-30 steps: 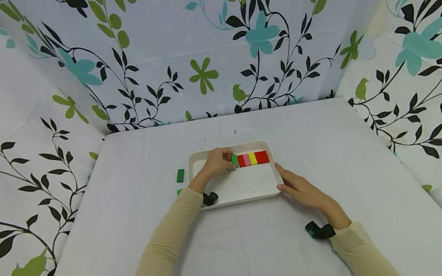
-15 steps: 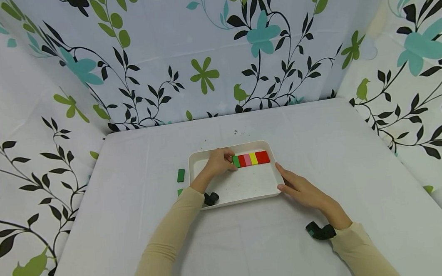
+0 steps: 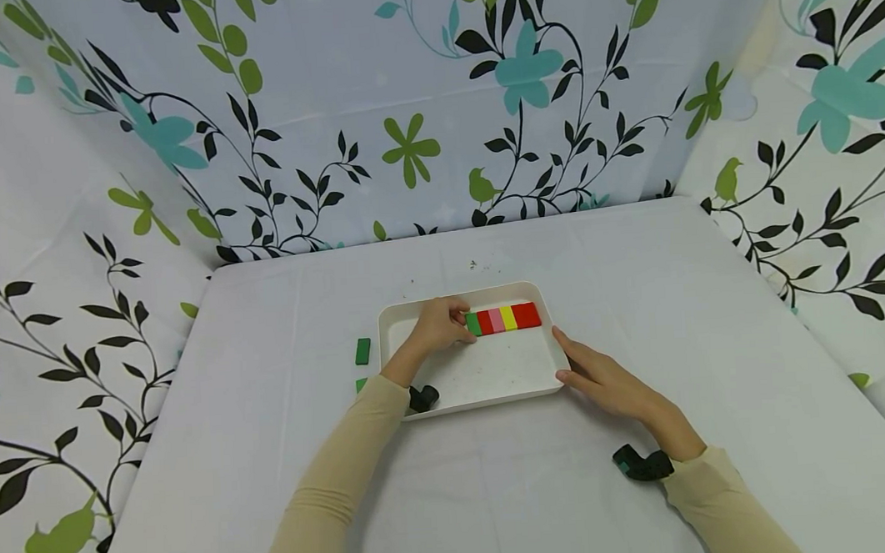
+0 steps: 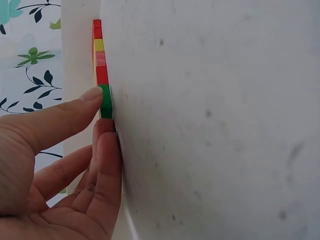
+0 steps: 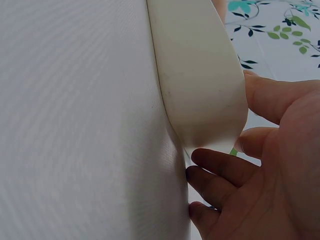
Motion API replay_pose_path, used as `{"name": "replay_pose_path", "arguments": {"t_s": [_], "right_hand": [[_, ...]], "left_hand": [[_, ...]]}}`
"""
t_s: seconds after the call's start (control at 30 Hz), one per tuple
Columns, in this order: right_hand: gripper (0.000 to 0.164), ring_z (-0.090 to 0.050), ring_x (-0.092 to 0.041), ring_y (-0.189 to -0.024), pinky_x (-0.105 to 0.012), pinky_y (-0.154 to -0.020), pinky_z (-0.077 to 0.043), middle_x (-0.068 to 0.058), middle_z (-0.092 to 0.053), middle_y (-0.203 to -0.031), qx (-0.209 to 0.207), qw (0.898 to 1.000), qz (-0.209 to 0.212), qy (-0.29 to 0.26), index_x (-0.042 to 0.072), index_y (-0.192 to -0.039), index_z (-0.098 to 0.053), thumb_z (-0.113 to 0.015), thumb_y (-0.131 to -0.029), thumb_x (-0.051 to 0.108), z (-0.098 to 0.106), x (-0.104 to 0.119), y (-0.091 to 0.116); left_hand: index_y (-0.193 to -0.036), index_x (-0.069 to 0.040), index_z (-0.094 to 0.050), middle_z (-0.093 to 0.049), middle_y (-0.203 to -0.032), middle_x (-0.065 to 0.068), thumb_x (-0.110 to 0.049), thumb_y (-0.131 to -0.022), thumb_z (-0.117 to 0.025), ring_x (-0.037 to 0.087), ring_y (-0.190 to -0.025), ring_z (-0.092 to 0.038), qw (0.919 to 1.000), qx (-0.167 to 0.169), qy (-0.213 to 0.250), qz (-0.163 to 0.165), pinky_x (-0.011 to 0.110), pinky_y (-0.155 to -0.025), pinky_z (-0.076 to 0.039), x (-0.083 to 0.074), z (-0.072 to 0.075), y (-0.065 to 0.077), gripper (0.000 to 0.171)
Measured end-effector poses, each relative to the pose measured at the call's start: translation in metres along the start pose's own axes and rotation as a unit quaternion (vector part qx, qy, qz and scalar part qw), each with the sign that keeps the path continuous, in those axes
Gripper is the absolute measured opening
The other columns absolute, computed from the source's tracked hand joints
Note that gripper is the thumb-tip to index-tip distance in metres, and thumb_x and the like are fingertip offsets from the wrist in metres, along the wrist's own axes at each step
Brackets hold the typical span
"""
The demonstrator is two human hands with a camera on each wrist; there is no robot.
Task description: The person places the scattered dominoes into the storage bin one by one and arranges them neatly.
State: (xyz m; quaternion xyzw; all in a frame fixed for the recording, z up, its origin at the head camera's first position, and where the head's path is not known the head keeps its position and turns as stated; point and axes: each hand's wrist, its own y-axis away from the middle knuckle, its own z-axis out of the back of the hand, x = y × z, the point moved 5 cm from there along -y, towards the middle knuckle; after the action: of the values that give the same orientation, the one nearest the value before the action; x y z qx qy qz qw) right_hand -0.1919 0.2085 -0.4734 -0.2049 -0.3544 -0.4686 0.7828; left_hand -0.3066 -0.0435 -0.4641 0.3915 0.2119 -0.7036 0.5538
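Note:
My left hand [image 3: 437, 323] is inside the shallow white tray [image 3: 492, 370], its thumb and fingers pinching a green block [image 3: 473, 323] at the left end of a row. In the left wrist view, the thumb lies on that green block [image 4: 105, 102] and the fingertips press its near end. Continuing the row are a red block [image 3: 484, 322], a pink block [image 3: 496, 320], a yellow block [image 3: 508, 317] and red at the far right [image 3: 526, 315]. With fingers loosely bent, my right hand [image 3: 605, 378] touches the tray's right end wall [image 5: 205, 100] from outside.
Left of the tray, a loose green block [image 3: 362, 352] lies on the white-covered table [image 3: 281, 352]. Another green block [image 3: 361, 385] is partly hidden by the left sleeve [image 3: 340, 474]. Black wrist devices show at both wrists. Patterned cloth [image 3: 433, 101] stands behind and beside the table.
The green block in my left hand has settled level and flush against the red block beside it. My right hand has stayed at the tray's end.

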Motion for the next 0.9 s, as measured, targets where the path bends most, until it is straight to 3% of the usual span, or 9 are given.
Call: {"name": "replay_pose_path", "arguments": {"t_s": [0.17, 0.4, 0.67, 0.9], "right_hand": [[0.072, -0.021, -0.038, -0.148, -0.057, -0.115, -0.024, -0.016, -0.019, -0.162, 0.0, 1.0, -0.002, 0.003, 0.013, -0.158, -0.012, -0.051, -0.101, 0.034, 0.0, -0.001, 0.0], [0.072, -0.022, -0.039, -0.148, -0.057, -0.115, -0.025, -0.016, -0.019, -0.162, 0.0, 1.0, -0.003, 0.002, 0.012, -0.158, -0.013, -0.052, -0.101, 0.034, 0.0, 0.0, 0.0], [0.073, -0.02, -0.039, -0.148, -0.057, -0.115, -0.024, -0.016, -0.018, -0.162, 0.005, 1.0, -0.009, -0.006, 0.011, -0.158, -0.012, -0.052, -0.101, 0.035, -0.001, 0.001, 0.0], [0.072, -0.022, -0.04, -0.147, -0.058, -0.114, -0.025, -0.017, -0.019, -0.162, 0.003, 1.0, -0.004, -0.005, 0.011, -0.158, -0.012, -0.051, -0.101, 0.035, -0.001, 0.001, 0.0]], "left_hand": [[-0.124, 0.0, -0.065, -0.063, -0.093, 0.01, -0.004, -0.074, -0.083, 0.015, -0.075, -0.056, 0.9999, -0.015, 0.003, 0.006, 0.021, -0.062, -0.046, -0.005, 0.006, 0.004, 0.054], [-0.125, -0.003, -0.065, -0.066, -0.102, 0.013, -0.015, -0.08, -0.081, 0.024, -0.089, -0.063, 0.9984, -0.04, 0.006, -0.04, 0.029, -0.073, -0.052, -0.024, 0.032, 0.022, 0.049], [-0.13, -0.006, -0.061, -0.064, -0.114, 0.017, -0.017, -0.084, -0.077, 0.027, -0.093, -0.063, 0.9933, -0.076, 0.043, -0.076, 0.027, -0.073, -0.051, -0.037, 0.083, 0.065, 0.05], [-0.134, -0.009, -0.058, -0.06, -0.121, 0.016, -0.016, -0.084, -0.077, 0.027, -0.095, -0.063, 0.9907, -0.102, 0.047, -0.076, 0.029, -0.078, -0.052, -0.024, 0.12, 0.107, 0.054]]}}
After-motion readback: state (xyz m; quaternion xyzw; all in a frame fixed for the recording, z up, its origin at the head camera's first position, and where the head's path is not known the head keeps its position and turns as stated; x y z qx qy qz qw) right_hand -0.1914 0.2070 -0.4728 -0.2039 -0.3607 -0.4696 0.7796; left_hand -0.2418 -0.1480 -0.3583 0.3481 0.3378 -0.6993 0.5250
